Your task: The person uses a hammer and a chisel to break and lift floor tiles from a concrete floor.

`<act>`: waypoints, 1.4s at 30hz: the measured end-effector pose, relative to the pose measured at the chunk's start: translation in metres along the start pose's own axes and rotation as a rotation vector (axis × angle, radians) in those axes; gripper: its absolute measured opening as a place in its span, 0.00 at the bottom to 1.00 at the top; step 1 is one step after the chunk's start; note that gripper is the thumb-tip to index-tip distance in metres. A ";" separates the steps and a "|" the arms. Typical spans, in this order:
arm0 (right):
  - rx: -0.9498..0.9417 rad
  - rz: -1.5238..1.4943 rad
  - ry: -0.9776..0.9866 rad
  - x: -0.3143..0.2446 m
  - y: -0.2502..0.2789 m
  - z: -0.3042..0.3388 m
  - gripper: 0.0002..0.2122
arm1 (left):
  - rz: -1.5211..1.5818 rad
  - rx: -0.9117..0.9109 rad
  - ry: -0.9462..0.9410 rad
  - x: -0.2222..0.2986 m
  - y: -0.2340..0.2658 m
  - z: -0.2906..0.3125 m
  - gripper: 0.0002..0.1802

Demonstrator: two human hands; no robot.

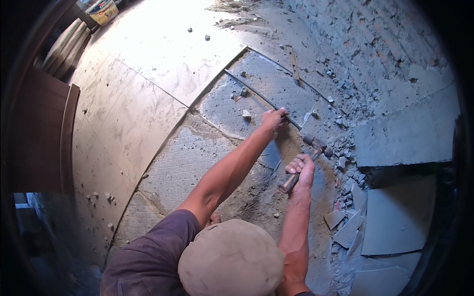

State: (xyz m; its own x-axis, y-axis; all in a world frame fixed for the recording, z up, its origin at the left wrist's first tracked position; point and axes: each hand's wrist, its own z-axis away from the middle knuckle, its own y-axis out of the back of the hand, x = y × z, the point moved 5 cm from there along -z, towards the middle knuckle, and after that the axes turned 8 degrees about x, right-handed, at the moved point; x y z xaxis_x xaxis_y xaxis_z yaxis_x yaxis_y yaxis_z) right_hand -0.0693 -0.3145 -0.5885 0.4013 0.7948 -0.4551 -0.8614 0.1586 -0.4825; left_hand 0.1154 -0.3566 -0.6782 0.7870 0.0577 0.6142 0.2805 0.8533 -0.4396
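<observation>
Dark metal in the left hand [274,122], a long thin rod [251,89] with the fingers wrapped right round it. Runs slantwise over the ribbed grey patch [182,160] of floor, from close to the edge of the pale tiles [143,106] to close by the rubble [345,167] on the right. Can't tell if touching the ground anywhere, tbh. Holding a hammer [318,145] in the right hand [300,172], fist closed tight round the handle, head just beside the near end of the rod but not on it. Container-wise, worth noting a colourful printed tub [102,11] out past the far left corner of the tiles. Can't make out any contents from this angle. Next to it, some pale stacked bundles [64,47], maybe bags, hard to say. Also seeing a wood strip [295,65] across the patch's far right edge, plus big pale slabs [400,212] beyond the rubble.
</observation>
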 end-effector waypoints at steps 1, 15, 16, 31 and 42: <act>0.031 0.009 0.011 -0.001 0.003 -0.002 0.13 | 0.043 -0.012 0.049 0.003 -0.001 -0.002 0.09; 0.187 0.094 0.109 -0.002 0.041 -0.011 0.11 | -0.057 -0.007 0.008 0.017 0.005 0.029 0.09; 0.203 0.100 0.117 -0.003 0.046 -0.012 0.11 | -0.055 -0.027 0.003 0.017 0.003 0.033 0.09; 0.147 0.075 0.084 0.002 0.039 -0.014 0.11 | -0.100 0.000 -0.032 0.014 0.023 0.024 0.10; 0.217 0.017 0.267 -0.037 0.029 -0.010 0.12 | 0.043 -0.070 0.053 0.006 -0.004 0.007 0.08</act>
State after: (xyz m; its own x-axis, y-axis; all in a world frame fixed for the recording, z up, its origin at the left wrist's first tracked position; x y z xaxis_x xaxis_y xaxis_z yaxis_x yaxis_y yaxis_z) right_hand -0.1065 -0.3448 -0.5930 0.4294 0.6215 -0.6553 -0.9031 0.2905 -0.3163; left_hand 0.1151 -0.3562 -0.6675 0.8269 0.0645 0.5586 0.2816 0.8124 -0.5107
